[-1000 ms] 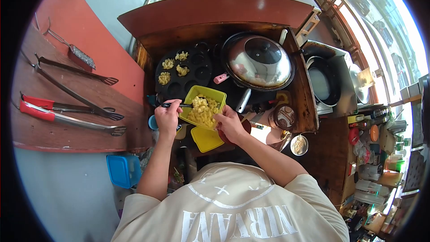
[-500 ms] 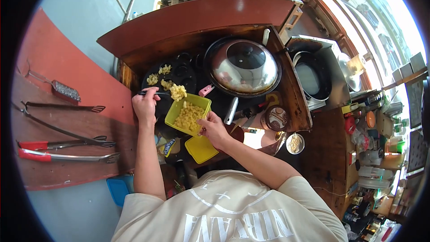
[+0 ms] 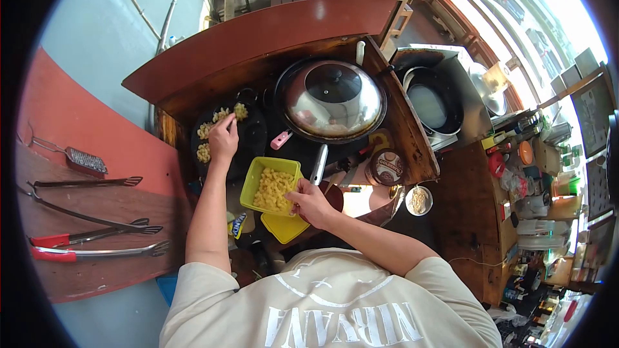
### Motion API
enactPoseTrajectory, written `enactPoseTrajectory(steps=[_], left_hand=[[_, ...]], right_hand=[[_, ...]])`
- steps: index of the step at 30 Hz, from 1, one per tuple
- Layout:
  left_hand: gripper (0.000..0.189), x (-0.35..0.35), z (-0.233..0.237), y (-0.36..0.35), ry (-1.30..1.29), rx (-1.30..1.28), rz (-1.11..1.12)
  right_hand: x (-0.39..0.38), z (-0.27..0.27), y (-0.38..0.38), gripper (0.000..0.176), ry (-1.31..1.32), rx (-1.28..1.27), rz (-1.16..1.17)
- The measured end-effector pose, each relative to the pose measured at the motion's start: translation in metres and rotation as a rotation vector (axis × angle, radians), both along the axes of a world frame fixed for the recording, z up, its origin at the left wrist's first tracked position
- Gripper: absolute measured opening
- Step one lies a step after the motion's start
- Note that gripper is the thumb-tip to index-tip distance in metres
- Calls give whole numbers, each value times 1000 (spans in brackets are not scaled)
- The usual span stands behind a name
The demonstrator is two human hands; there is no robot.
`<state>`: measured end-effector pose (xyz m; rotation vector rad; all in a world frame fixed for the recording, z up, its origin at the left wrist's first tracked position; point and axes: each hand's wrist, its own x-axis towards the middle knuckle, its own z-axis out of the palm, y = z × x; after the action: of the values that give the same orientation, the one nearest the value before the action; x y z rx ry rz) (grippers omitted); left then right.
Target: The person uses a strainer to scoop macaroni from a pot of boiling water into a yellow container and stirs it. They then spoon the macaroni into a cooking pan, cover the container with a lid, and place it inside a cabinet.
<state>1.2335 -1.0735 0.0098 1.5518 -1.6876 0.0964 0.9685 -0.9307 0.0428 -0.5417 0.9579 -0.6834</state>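
My right hand point(image 3: 312, 202) grips the corner of a yellow-green plastic container point(image 3: 247, 183), tilted towards me. Inside lies cooked macaroni point(image 3: 274, 190), short and pale yellow. Over a dark round pan with hollows point(image 3: 256, 130), my left hand point(image 3: 224, 138) is closed on a spoon, mostly hidden now by the fingers. A clump of macaroni point(image 3: 240, 112) shows just beyond the fingertips. Several more small heaps of macaroni point(image 3: 204, 152) sit along the pan's left and far side. The yellow lid point(image 3: 285, 227) lies below the container.
A large wok with a domed lid point(image 3: 332, 100) stands right of the pan, its steel handle point(image 3: 319, 164) pointing towards me. Tongs point(image 3: 97, 251) and a grater point(image 3: 86, 161) hang on the left panel. A round brown-lidded tub point(image 3: 389, 167) and a small bowl point(image 3: 419, 200) are at right.
My left hand has moved from beside the container up and away to the far part of the pan, carrying macaroni on the spoon. More heaps show in the pan. The container stays in my right hand.
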Motion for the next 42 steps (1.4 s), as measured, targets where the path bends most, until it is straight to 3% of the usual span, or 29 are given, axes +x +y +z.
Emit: enactPoseTrajectory(steps=[4,8,11,13,14,15,17,19,21,23,27,29,31,34,42], left_hand=[[19,-1,4,6,-264,7,-132],[20,1,10,8,-265,12,-117],[21,3,19,13,-77,4,-21],[20,0,41,22,156,-154,163],[19,-6,58,41,413,46,262],[18,-4,60,52,495,-82,242],[16,-10,80,96,725,-34,146],[12,-27,87,141,834,50,-103],[11,-44,103,173,246,127,-310],[11,-57,91,188,-70,126,-389],[9,-74,76,212,-58,193,-362],[11,-83,70,220,301,205,-166],[13,-82,61,224,415,223,-61],[16,-68,59,223,911,417,204],[15,-42,67,200,1207,283,217]], right_hand=[[-12,11,5,18,28,-17,57],[-14,13,7,20,38,-16,58],[-14,6,7,18,22,-9,55],[-14,-1,5,17,6,-6,56],[-15,-5,5,15,-44,6,45],[-15,-9,4,15,-93,21,35],[-15,-15,3,15,-109,45,44],[-15,-14,0,14,-104,20,42],[-14,-9,0,14,-101,15,59],[-12,-10,0,14,-39,-91,101],[-3,3,-1,17,37,-166,133],[1,-2,-1,18,12,-170,147],[4,8,-3,19,47,-203,179],[5,18,-2,19,74,-228,225],[0,3,-3,17,-2,-127,159]])
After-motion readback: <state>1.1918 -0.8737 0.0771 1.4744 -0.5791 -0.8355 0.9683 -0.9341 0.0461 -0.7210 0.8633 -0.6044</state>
